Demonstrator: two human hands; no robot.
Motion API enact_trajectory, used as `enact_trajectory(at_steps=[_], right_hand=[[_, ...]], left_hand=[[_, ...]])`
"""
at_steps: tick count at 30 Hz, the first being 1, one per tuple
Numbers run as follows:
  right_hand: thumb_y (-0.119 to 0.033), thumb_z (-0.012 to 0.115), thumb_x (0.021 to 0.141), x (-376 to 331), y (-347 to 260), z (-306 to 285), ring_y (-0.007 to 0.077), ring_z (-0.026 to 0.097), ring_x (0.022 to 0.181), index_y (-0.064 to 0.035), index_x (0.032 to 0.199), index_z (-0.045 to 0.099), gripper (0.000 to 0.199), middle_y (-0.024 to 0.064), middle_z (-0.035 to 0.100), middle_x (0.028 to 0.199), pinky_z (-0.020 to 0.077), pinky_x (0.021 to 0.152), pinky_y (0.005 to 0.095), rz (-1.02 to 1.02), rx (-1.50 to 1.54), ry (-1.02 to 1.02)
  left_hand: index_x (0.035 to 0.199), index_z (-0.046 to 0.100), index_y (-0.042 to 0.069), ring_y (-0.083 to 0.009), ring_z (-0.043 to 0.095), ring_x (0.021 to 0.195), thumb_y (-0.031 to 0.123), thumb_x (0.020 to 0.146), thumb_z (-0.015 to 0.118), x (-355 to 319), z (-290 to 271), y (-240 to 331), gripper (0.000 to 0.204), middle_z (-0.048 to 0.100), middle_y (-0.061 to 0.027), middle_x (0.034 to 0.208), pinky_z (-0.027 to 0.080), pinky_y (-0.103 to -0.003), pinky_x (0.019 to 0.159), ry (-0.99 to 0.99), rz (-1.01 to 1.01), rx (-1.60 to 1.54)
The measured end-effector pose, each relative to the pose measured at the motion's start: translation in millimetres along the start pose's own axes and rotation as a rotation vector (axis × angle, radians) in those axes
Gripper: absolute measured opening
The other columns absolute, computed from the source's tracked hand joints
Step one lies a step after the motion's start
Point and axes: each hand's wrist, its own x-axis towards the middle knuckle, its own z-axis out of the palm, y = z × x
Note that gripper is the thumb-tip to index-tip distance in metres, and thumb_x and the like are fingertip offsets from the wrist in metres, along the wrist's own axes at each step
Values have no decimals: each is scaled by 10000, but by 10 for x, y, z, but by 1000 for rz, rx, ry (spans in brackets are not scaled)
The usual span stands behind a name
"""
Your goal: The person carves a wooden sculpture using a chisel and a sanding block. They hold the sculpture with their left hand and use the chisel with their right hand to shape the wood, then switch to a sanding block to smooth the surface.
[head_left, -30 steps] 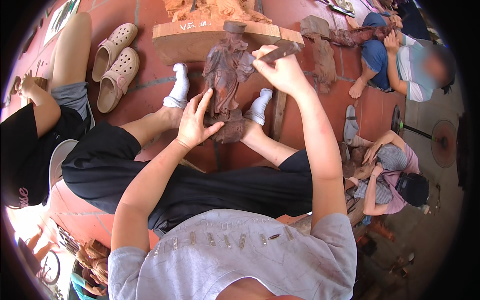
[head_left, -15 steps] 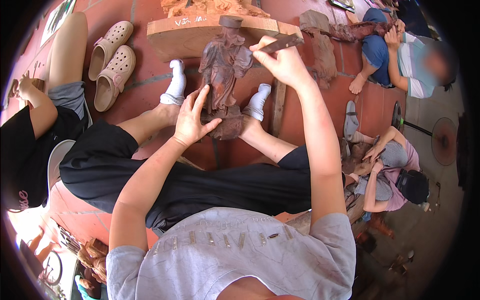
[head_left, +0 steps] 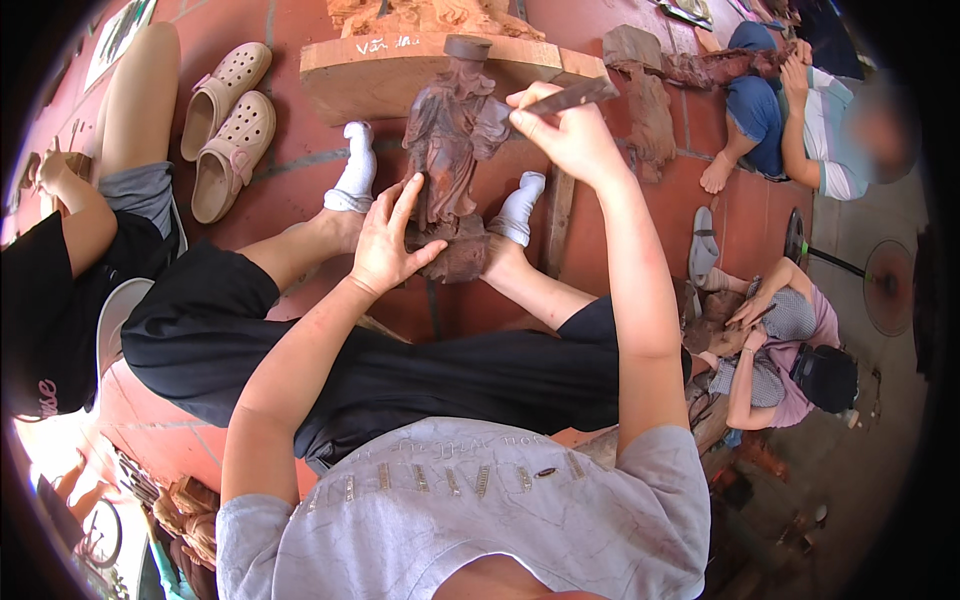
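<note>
Far left of the dark carved statue [head_left: 447, 150], a seated co-worker in a black top [head_left: 45, 310] works with hands close together. Nearer the statue on that side, a pair of beige clogs [head_left: 236, 150] lies on the red tile floor [head_left: 300, 125]. The person's left socked foot [head_left: 354, 178] is positioned just left of the statue.

Left hand [head_left: 385, 245]: open, fingers extended and thumb spread away from them. The fingertips contact the lower robe on the statue's left side; the thumb contacts its base.

The statue is located between the two feet, its head toward the far side and its base toward the person. Whether the base meets the floor cannot be determined. Beyond the statue's upper part is a thick, light wooden block [head_left: 345, 85] bearing an orange-toned carving [head_left: 430, 17].

The right socked foot [head_left: 517, 212] is just right of the statue's base. Right hand [head_left: 568, 140]: closed around a dark, flat tool [head_left: 578, 96], beside the statue's projecting sleeve. The tool's working end is hidden; contact with the statue cannot be confirmed.

Farther right of the statue lies a rough dark wood piece [head_left: 648, 125]. Well beyond it on that side are a co-worker in blue jeans [head_left: 752, 110], a co-worker in a dark cap [head_left: 825, 376] and a standing fan [head_left: 888, 287].
</note>
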Motion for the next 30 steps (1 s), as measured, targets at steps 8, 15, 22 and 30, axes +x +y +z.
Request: enact_trajectory(at_steps=[8, 15, 22, 30], right_hand=[[-194, 692, 964, 53, 38, -15, 135, 679, 901, -10, 993, 654, 190, 44, 722, 912, 547, 794, 312, 97, 102, -1], [-175, 692, 955, 108, -48, -17, 132, 648, 793, 9, 955, 649, 189, 53, 686, 881, 525, 744, 308, 113, -37, -13], [-181, 692, 949, 68, -107, 79, 126, 616, 746, -19, 936, 643, 170, 50, 642, 784, 518, 714, 311, -78, -174, 58], [-169, 685, 929, 33, -124, 142, 272, 604, 680, -27, 902, 591, 173, 107, 605, 727, 494, 689, 383, -139, -98, 165]], left_hand=[[1593, 258, 156, -395, 481, 1263, 367, 722, 861, -31, 5, 14, 1080, 459, -208, 1407, 419, -484, 1083, 4, -9, 5], [1591, 266, 154, -394, 488, 1253, 357, 717, 864, -28, 8, 7, 1079, 464, -208, 1396, 427, -486, 1068, 27, 18, 0], [1588, 275, 148, -392, 492, 1246, 357, 709, 869, -14, 5, 5, 1080, 482, -205, 1378, 429, -478, 1065, 30, 18, 13], [1587, 276, 151, -391, 497, 1244, 345, 713, 871, -4, -4, 16, 1074, 477, -201, 1387, 437, -476, 1060, 27, 16, 11]])
